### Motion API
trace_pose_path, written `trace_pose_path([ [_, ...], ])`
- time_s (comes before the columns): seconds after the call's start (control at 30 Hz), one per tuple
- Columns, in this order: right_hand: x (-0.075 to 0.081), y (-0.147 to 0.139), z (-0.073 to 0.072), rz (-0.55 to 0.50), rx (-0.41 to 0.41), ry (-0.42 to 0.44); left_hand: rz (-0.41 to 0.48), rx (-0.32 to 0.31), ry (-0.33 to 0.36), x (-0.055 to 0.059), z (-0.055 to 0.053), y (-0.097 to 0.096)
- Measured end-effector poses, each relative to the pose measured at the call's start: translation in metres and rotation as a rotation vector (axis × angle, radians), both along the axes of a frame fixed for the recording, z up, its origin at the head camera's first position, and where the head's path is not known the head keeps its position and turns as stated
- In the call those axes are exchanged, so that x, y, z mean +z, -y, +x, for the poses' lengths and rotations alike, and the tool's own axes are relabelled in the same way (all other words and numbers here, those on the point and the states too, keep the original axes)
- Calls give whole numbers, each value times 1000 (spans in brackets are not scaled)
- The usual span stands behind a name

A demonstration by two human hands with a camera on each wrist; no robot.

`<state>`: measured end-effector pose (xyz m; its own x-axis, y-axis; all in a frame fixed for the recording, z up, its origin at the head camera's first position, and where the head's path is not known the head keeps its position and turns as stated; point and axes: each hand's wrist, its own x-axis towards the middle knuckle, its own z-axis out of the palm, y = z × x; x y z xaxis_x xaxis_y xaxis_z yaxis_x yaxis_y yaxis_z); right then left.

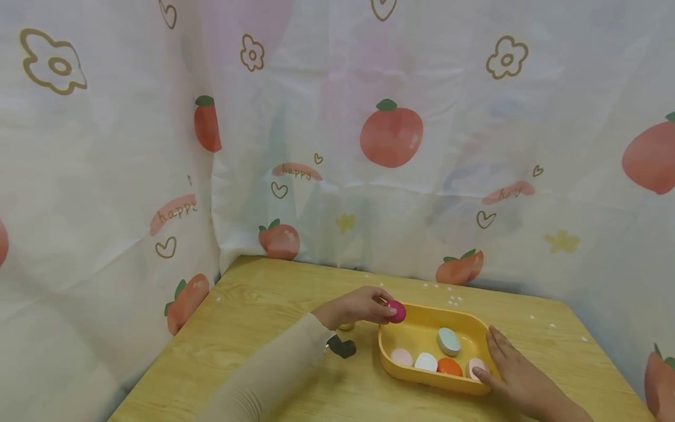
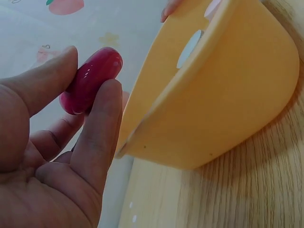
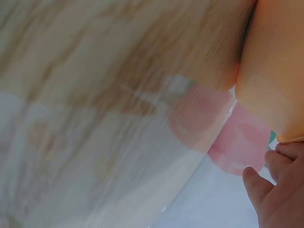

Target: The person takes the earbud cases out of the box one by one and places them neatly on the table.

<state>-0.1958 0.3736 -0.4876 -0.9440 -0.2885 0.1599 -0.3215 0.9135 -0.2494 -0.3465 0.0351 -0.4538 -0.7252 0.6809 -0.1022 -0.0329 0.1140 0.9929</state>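
Observation:
In the head view my left hand (image 1: pixel 362 306) pinches a glossy magenta rounded oval piece (image 1: pixel 396 312) above the left rim of a yellow tray (image 1: pixel 422 381). The left wrist view shows this magenta piece (image 2: pixel 92 80) between thumb and fingertip. My right hand (image 1: pixel 519 372) rests at the tray's right end, fingers extended along the outside and thumb over the rim. Inside the tray lie a pale blue oval piece (image 1: pixel 449 341), an orange one (image 1: pixel 450 367), a white one (image 1: pixel 426 361) and pale pink ones (image 1: pixel 402 357). The thumb partly covers the rightmost pink piece (image 1: pixel 476 367).
A wood-grain table (image 1: pixel 285 305) bears the tray. Beneath the left wrist sit a small yellow object (image 1: pixel 346 326), mostly hidden, and a dark item (image 1: pixel 343 347) whose kind I cannot tell. Small white marks (image 1: pixel 454 300) dot the tabletop. Fruit-printed curtains (image 1: pixel 337 117) hang behind and beside it.

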Motion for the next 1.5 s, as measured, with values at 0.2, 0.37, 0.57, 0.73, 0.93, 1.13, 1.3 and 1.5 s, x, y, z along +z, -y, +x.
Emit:
trace_pose_path([
  [0.2, 0, 0, 0, 3, 1, 5, 5, 12, 22, -4, -4, 12],
  [0.37, 0, 0, -1, 17, 5, -17, -2, 23, 17, -5, -6, 23],
  [0.57, 1, 0, -1, 32, 17, -47, 25, 40, 32, -6, -9, 35],
  [0.73, 2, 0, 0, 63, 25, -53, 19, 52, 32, -10, -14, 45],
  [0.93, 3, -1, 2, 134, 33, -87, -2, 79, 34, -12, -18, 58],
  [1.13, 7, 0, 1, 172, 42, -90, -15, 104, 41, -12, -20, 75],
  [1.3, 11, 1, 1, 186, 34, -65, -26, 131, 41, -15, -22, 90],
  [1.5, 11, 1, 1, 200, 28, -55, -24, 150, 38, -22, -24, 106],
])
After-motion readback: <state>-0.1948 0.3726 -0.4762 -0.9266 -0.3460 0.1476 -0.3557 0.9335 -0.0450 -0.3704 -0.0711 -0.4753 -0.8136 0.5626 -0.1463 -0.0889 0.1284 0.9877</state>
